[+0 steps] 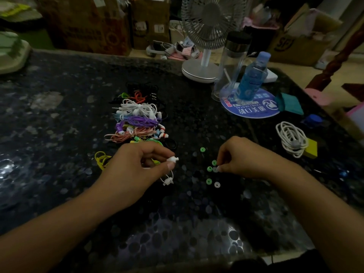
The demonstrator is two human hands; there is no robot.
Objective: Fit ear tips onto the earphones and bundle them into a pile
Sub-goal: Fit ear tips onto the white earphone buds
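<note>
My left hand (137, 164) pinches a white earbud (173, 159) between thumb and fingers, just above the dark table. Its twin white earbud (167, 181) dangles below on a thin cord. My right hand (242, 156) reaches down among several loose ear tips and pinches a pale ear tip (215, 169) lying on the table. Green ear tips (209, 181) and one white ear tip (217, 184) lie scattered around it. A pile of bundled earphones (137, 119) in white, purple, pink and black lies behind my left hand.
A yellow earphone cord (100, 158) lies left of my left hand. A coiled white cable (291, 137) rests at the right on a yellow block (312, 148). A desk fan (204, 42), a clear tumbler (232, 62) and a blue bottle (253, 75) stand at the back.
</note>
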